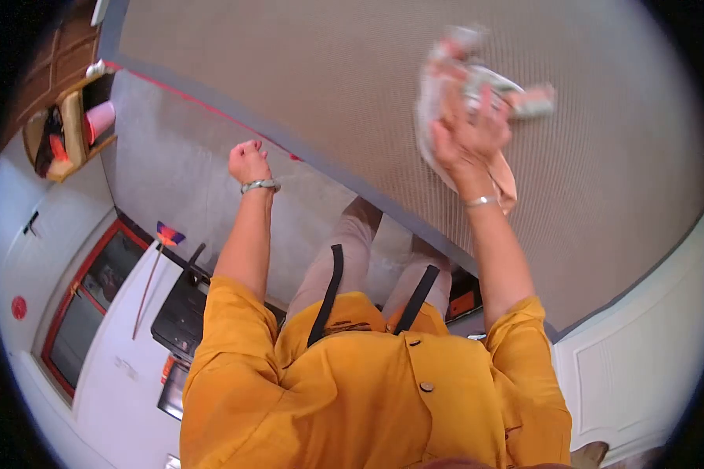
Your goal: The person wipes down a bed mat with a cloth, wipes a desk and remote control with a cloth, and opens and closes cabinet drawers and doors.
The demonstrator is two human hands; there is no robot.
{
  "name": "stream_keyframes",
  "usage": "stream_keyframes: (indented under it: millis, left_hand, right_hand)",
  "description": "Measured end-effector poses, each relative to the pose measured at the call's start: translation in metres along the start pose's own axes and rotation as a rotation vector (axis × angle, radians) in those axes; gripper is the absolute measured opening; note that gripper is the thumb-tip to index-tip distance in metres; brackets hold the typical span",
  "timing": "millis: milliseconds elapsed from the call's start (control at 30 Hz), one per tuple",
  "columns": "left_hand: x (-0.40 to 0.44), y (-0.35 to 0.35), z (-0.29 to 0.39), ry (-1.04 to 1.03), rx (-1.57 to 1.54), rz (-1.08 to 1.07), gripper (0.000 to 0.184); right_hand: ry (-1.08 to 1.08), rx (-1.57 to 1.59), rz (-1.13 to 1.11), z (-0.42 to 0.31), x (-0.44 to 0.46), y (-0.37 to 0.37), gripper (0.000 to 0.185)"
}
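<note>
Yellow shirt (pixel 352 399) nearest. Left hand (pixel 250 162) clenched in loose fist, just outside grey-bordered ribbed mat (pixel 289 62). Right hand (pixel 471 141) over blurred patterned cloth (pixel 489 82) on mat; fingers spread, cannot tell if gripping. Farther, pink container (pixel 100 119).

1. The room is moderately bright; the white panel (pixel 637 375) at lower right looks palest, and the light's source cannot be told.
2. Shadows are soft, with a darker patch under the edge of the ribbed surface (pixel 602 172) near bottom centre.
3. Motion blur smears the cloth (pixel 493 82) and the fingers of the right hand (pixel 471 139), upper right of centre.
4. The left hand (pixel 250 162) is sharper.
5. Wide-angle distortion bends straight lines outward; black fills the corners, with bluish fringing along the rim.
</note>
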State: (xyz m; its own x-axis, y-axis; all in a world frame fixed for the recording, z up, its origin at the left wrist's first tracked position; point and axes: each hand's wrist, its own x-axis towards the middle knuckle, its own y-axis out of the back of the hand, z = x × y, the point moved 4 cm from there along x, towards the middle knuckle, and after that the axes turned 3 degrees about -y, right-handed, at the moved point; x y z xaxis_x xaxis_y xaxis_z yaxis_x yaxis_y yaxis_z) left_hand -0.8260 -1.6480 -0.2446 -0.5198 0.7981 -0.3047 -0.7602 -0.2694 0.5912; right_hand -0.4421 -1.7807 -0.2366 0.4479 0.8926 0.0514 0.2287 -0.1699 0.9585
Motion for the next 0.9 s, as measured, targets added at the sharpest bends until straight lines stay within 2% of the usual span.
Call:
stream_keyframes:
  millis: [67, 167, 267, 400, 500, 600, 633, 767, 833, 900]
  left_hand:
    - [0.004, 0.013, 0.006, -0.149, 0.083, -0.023, 0.011]
    - [-0.011, 0.048, 0.002, -0.104, -0.024, -0.045, 0.010]
    - [-0.030, 0.090, -0.012, 0.033, -0.070, -0.087, 0.010]
    - [-0.096, 0.153, -0.056, 0.282, -0.167, 0.001, 0.010]
    - [-0.121, 0.176, -0.075, 0.390, -0.213, 0.060, 0.009]
    - [-0.112, 0.185, -0.088, 0.429, -0.260, 0.055, 0.012]
    - [-0.101, 0.186, -0.088, 0.390, -0.272, 0.026, 0.012]
    - [-0.022, 0.167, -0.069, 0.239, -0.283, -0.073, 0.015]
    - [0.034, 0.150, -0.043, 0.080, -0.245, -0.178, 0.016]
    - [0.073, 0.135, -0.002, -0.082, -0.193, -0.184, 0.017]
  right_hand:
    - [0.108, 0.065, -0.074, -0.033, 0.018, -0.010, 0.063]
    - [0.155, 0.028, -0.133, -0.053, 0.023, -0.010, 0.059]
    - [0.188, 0.004, -0.177, -0.056, 0.033, -0.015, 0.060]
    - [0.190, 0.005, -0.164, -0.058, 0.032, -0.013, 0.062]
    - [0.180, -0.026, -0.182, -0.058, 0.031, -0.013, 0.063]
    - [0.147, -0.119, -0.213, -0.058, 0.030, -0.017, 0.065]
    - [0.157, -0.145, -0.185, -0.058, 0.032, -0.020, 0.064]
    - [-0.255, -0.124, -0.095, -0.090, 0.043, -0.045, 0.062]
    - [-0.270, -0.107, -0.037, -0.141, 0.067, -0.057, 0.061]
    - [-0.247, -0.132, -0.002, -0.173, 0.082, -0.061, 0.059]
